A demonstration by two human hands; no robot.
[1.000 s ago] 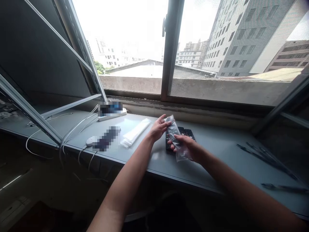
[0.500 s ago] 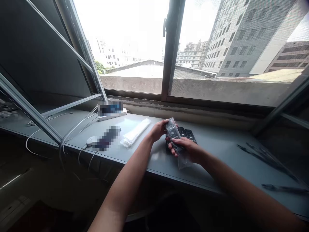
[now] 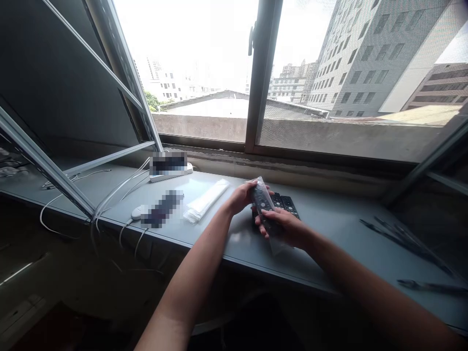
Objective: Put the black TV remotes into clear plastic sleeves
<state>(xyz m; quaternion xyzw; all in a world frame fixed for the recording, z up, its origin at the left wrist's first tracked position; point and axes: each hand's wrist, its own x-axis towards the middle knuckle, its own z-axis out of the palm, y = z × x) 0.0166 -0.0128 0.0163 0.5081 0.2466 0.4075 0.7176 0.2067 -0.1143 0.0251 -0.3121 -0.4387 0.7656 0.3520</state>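
A black remote control in a clear plastic bag [image 3: 262, 197] is held over the desk between both hands. My left hand [image 3: 242, 196] grips its upper end, fingers closed round the bag's edge. Round the lower part of the bagged remote my right hand [image 3: 281, 224] is closed, its thumb lying on top. The loose end of the bag hangs below the right palm. More black remotes [image 3: 290, 206] lie side by side on the desk behind the hands, partly hidden by them.
Flat clear bags [image 3: 206, 201] lie in a stack left of the hands. Further left are a white power strip [image 3: 171, 176], a round white charger [image 3: 136, 213], a blurred-out item and white cables. Black cables [image 3: 405, 241] lie at the right. A metal frame [image 3: 44, 165] stands left.
Both hands keep nearly the same place and grip. The bagged remote has turned slightly, and its bag shows less glare.
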